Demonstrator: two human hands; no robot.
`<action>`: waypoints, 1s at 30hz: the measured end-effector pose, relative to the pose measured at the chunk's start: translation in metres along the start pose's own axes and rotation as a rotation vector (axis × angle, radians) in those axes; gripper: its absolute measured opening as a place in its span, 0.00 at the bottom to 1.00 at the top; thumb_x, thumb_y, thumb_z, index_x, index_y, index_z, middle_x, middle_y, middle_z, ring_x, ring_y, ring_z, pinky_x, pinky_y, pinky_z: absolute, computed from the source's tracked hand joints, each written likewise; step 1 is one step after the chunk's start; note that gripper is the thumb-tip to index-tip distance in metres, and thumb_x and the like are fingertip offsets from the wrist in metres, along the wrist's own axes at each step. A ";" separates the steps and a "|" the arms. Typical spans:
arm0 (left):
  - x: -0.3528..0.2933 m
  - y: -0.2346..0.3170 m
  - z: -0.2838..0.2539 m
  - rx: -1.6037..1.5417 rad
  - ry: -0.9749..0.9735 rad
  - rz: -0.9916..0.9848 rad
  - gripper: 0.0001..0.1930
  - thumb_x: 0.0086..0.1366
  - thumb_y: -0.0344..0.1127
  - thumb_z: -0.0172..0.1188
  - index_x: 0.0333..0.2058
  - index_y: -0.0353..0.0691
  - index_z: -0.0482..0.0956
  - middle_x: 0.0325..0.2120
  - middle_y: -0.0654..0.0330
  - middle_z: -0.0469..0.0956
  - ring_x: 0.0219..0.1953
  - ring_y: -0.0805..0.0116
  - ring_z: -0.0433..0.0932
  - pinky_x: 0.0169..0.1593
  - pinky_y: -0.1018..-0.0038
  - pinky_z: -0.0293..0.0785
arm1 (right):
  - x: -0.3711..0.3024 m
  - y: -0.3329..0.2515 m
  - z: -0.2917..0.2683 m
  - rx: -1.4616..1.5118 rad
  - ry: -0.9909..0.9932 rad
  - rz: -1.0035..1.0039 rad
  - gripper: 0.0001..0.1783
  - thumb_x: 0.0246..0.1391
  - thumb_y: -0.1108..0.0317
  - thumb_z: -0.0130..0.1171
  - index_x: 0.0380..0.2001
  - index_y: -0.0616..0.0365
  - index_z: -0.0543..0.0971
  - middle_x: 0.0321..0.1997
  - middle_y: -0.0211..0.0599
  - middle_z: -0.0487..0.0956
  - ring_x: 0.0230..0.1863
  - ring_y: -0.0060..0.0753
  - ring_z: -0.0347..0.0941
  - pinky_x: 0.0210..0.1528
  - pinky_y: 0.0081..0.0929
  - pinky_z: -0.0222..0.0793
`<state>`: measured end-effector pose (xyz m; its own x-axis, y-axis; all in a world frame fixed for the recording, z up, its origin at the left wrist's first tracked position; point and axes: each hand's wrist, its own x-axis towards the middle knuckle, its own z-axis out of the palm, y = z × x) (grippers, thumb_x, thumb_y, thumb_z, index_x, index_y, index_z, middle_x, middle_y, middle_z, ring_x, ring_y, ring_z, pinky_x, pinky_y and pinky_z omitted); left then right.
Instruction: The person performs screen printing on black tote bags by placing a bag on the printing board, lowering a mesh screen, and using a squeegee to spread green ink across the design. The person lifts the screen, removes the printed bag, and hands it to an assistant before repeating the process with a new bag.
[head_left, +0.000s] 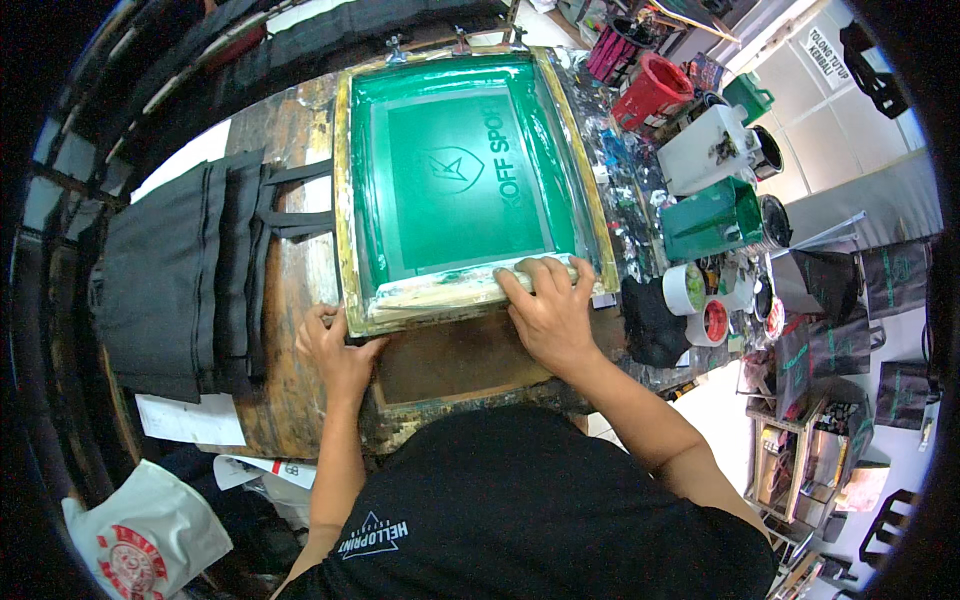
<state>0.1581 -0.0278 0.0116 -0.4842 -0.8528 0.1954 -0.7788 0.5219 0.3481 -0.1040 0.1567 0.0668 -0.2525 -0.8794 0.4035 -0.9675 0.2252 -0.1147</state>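
A screen printing frame (345, 200) with worn, yellowish edges lies on the wooden table. Its green mesh (430, 215) carries a shield emblem and lettering, with wet green ink toward the rim. A pale squeegee (435, 291) rests across the near end inside the frame. My right hand (549, 312) is closed over the squeegee's right part, fingers hooked over its far side. At the frame's near left corner, my left hand (336, 350) grips the edge with curled fingers, its thumb along the near side. What lies under the mesh is hidden.
Black fabric bags (185, 285) are stacked left, their handles reaching the frame. Hinge clamps (395, 48) stand at its far edge. Ink tubs, including a red bucket (652, 92) and green container (712, 222), crowd the right. A brown board (455, 362) lies before me.
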 end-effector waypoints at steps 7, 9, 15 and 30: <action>-0.009 -0.010 0.013 -0.823 0.048 -0.210 0.42 0.43 0.38 0.85 0.58 0.35 0.80 0.56 0.56 0.76 0.58 0.58 0.74 0.64 0.61 0.68 | 0.038 0.000 -0.051 0.056 -0.035 -0.007 0.26 0.52 0.66 0.67 0.57 0.46 0.79 0.50 0.36 0.76 0.56 0.42 0.71 0.63 0.54 0.53; 0.002 0.005 -0.004 -0.885 0.182 -0.091 0.43 0.51 0.32 0.82 0.65 0.29 0.72 0.59 0.52 0.75 0.59 0.61 0.75 0.63 0.64 0.71 | 0.060 0.000 -0.073 0.034 -0.017 -0.015 0.27 0.51 0.64 0.68 0.57 0.46 0.79 0.50 0.37 0.76 0.54 0.42 0.71 0.63 0.54 0.53; 0.091 0.094 -0.092 -1.130 0.464 0.117 0.37 0.70 0.35 0.70 0.72 0.30 0.62 0.61 0.51 0.74 0.60 0.64 0.74 0.64 0.69 0.69 | 0.160 0.021 -0.130 -0.176 0.455 -0.150 0.27 0.55 0.38 0.68 0.44 0.49 0.84 0.37 0.37 0.80 0.44 0.45 0.77 0.52 0.47 0.62; 0.063 0.034 0.021 -0.096 -0.122 -0.091 0.48 0.65 0.40 0.70 0.76 0.32 0.51 0.55 0.28 0.69 0.58 0.29 0.71 0.63 0.48 0.68 | 0.271 0.043 -0.185 -0.154 0.468 -0.173 0.39 0.71 0.29 0.38 0.37 0.55 0.80 0.28 0.34 0.76 0.33 0.28 0.69 0.40 0.34 0.64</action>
<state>0.0929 -0.0633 0.0160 -0.4629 -0.8851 0.0484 -0.7826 0.4337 0.4465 -0.2158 0.0060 0.3388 -0.0317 -0.6353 0.7716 -0.9769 0.1830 0.1105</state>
